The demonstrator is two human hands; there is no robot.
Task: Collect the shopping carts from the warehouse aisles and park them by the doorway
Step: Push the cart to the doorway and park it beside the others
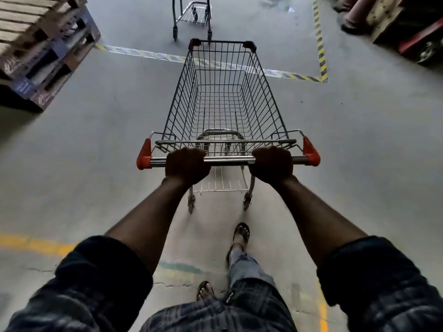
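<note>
— Grey floor [96, 152] everywhere! Where is the cart [225, 97]?
— Middle of the frame. Both the left hand [187, 164] and right hand [272, 162] curl round its handle bar [230, 160]. A second cart [191, 15] sits top middle.

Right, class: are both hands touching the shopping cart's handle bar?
Touching. The head view shows the left hand and the right hand each curled round the handle bar.

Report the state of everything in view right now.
Shopping cart: upright, basket empty.
Handle bar: gripped by both hands.
Left hand: fingers curled over the bar.
Right hand: fingers curled over the bar.
Second cart: standing ahead, unheld, top out of frame.
Striped floor tape: worn, patchy.
</note>
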